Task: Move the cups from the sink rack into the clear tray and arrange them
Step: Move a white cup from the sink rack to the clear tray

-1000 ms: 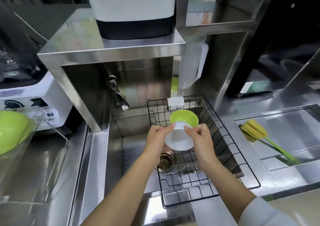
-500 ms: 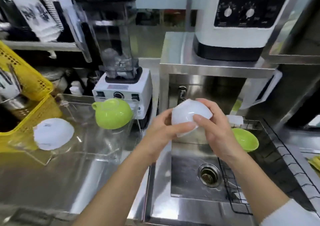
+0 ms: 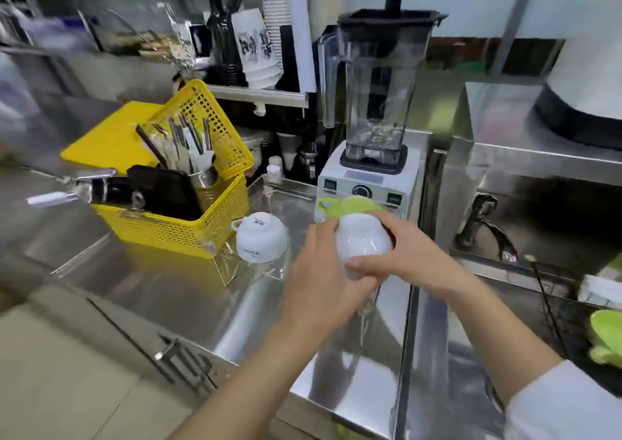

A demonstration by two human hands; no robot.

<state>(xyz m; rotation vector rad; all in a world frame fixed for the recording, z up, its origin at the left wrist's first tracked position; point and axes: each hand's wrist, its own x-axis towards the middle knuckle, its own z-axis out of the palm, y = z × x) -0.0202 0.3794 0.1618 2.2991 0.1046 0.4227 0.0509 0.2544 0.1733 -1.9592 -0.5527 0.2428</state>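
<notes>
You're at a steel counter (image 3: 175, 305) in a cramped kitchen, shelf (image 3: 259, 94) w/ paper cup stacks at the back. Far left: a yellow basket (image 3: 175, 227) w/ utensils and a black item in it, lid tilted up behind. Just right of it sits the clear tray (image 3: 286, 192), its near corner touching the basket. In the tray, a white cup (image 3: 262, 239) lies upside down, handle to the left; further back a green cup (image 3: 350, 205), partly hidden by your hands, just in front of the blender (image 3: 370, 130). Your left hand (image 3: 319, 281) and right hand (image 3: 407, 254) are both closed round a 2nd white cup, the held cup (image 3: 361, 241), upturned, base facing up. Left hand cups it from the left and below; right wraps from the right, thumb across the near side. It sits over the tray's right part, above the floor of it; can't tell if it's touching down. Right of the blender: a steel stand (image 3: 538, 156) w/ a white appliance (image 3: 592, 79) on top, tap (image 3: 478, 217) below. Far right: the black wire rack (image 3: 552, 308), w/ another green cup, rack cup (image 3: 606, 338), at the frame edge, well apart from both hands.
</notes>
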